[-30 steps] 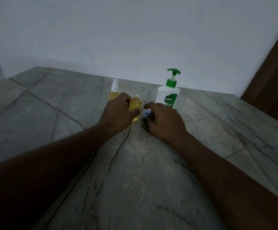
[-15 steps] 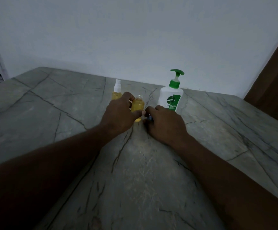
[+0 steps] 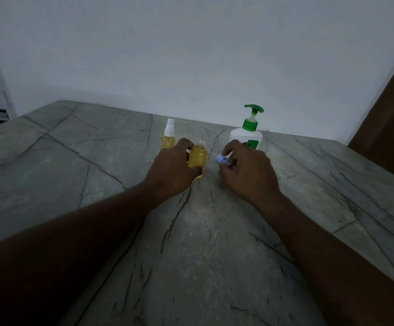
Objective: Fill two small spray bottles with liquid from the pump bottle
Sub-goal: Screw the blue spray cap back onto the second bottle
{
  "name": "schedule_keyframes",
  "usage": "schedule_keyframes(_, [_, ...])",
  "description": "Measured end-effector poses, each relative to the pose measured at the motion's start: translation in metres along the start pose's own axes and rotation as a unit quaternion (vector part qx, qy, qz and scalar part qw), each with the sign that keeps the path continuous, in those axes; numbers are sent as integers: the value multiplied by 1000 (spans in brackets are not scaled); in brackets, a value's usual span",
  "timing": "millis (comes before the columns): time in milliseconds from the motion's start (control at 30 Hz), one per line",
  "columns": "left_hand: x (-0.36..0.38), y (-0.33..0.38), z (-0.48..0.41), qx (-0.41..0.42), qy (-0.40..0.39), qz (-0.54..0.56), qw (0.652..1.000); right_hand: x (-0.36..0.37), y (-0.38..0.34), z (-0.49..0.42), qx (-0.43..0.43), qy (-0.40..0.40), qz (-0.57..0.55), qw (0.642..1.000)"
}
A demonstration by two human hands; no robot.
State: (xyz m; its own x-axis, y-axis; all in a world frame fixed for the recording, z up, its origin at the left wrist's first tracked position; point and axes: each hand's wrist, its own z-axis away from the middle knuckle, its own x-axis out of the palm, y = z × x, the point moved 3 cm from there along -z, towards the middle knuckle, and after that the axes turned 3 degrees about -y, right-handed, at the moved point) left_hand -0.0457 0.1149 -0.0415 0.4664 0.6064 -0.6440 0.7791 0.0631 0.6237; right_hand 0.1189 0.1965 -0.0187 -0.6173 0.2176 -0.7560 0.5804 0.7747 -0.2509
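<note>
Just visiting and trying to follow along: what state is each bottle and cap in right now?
near spray bottle: upright, uncapped, yellow liquid inside, gripped by the left hand.
far spray bottle: upright, white sprayer on, yellow liquid inside.
pump bottle: upright, green pump fitted.
pale spray cap: off its bottle, pinched by the right hand.

Both bare forearms reach in from the lower corners of the frame and converge near the centre. The left hand (image 3: 175, 169), back upward, curls round a small clear uncapped bottle of yellow liquid (image 3: 198, 156), with the thumb near its base. The right hand (image 3: 249, 171), just right of centre, pinches a small pale blue cap (image 3: 222, 159) in curled fingertips.
</note>
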Motion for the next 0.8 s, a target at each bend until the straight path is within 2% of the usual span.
schedule_keyframes(67, [0, -1, -1, -2, 0, 9, 1000, -14, 1, -4, 2, 71, -96, 993])
schedule_keyframes(133, [0, -2, -1, -3, -4, 15, 1000, -26, 0, -6, 11, 123, -210, 970])
schedule_keyframes(200, [0, -2, -1, -3, -7, 13, 1000, -31, 2, -7, 28, 155, -277, 948])
schedule_keyframes(400, [1, -3, -1, 2, -10, 23, 1000, -42, 4, -9, 44, 212, -305, 927])
schedule_keyframes(800, [1, 1, 0, 27, -32, 35, 999, -44, -1, -9, 25, 234, -301, 924])
